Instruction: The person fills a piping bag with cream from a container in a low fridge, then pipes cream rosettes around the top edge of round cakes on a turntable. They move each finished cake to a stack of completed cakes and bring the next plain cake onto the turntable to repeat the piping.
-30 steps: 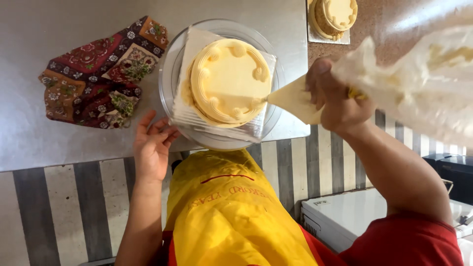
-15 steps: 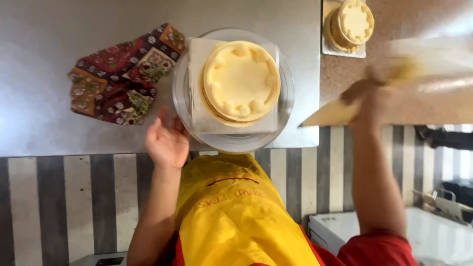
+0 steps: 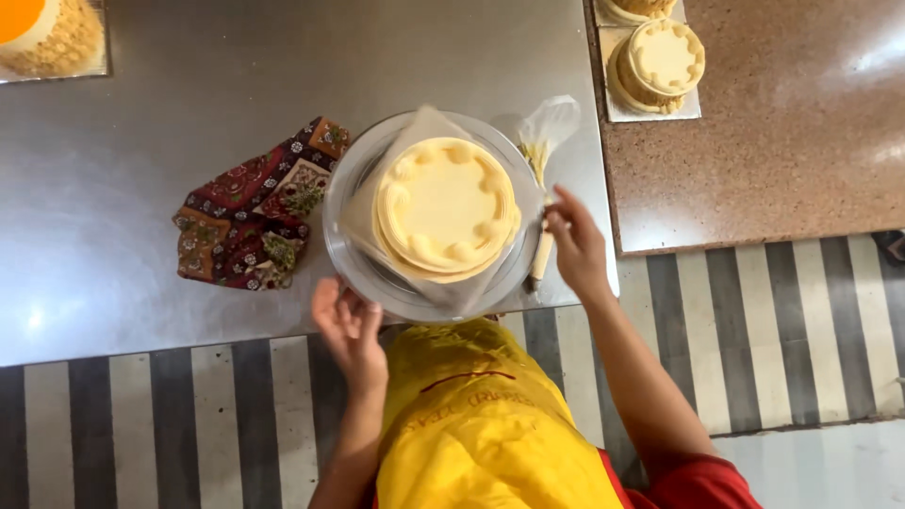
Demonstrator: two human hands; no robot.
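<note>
Far left corner: orange-topped cake (image 3: 42, 36) on a board, well apart from the work. Steel table (image 3: 170, 113) under everything up to the brown counter.

Patterned cloth (image 3: 259, 215) lies bunched, just beside the turntable's left rim.

Left hand (image 3: 347, 325) at the near-left rim of the turntable (image 3: 353, 259), fingers loosely spread, touching or all but touching the edge; holds nothing.

Cake (image 3: 445, 207) sits centred on the turntable, on a square board or sheet. Cream-coloured, smooth top, shell border all the way round the rim. Looks finished on top.

Piping bag (image 3: 541, 160) lies on the table against the turntable's right rim, tip toward the person, clear end crumpled away.

Right hand (image 3: 575, 247) just right of the bag's tip, fingers half curled, nearly on it. Can't tell if it grips it.

Right: brown counter (image 3: 782, 123) with two more bordered cakes (image 3: 660, 58) on boards, well apart.

Judgement: border step done, bag being parked or fetched. Next move likely needs a turntable spin to check the border, left hand steadying the rim without knocking the icing.
</note>
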